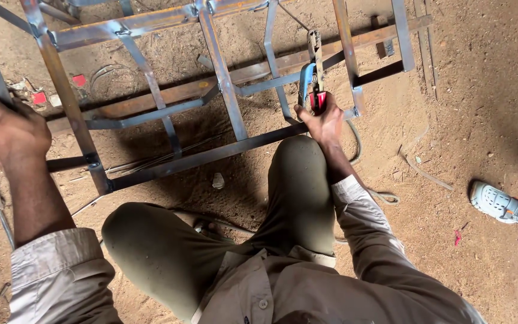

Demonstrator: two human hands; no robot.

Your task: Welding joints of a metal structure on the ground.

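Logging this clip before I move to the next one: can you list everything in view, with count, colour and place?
metal frame: one, grey and rust-brown bars, lying across the upper half on the dirt
clamp tool: one, blue body with red grip, upright against a frame bar, centre right
wire coil: one, grey, on the dirt under the frame, upper left
red scraps: two or so, on the dirt at upper left
pale shoes: two, light grey, another person's, right edge
dirt ground: brown, throughout
trousers: olive, bent knees, centre
shirt: beige, bottom
left hand: gripping a frame bar, left edge
right hand: gripping the clamp tool's red grip
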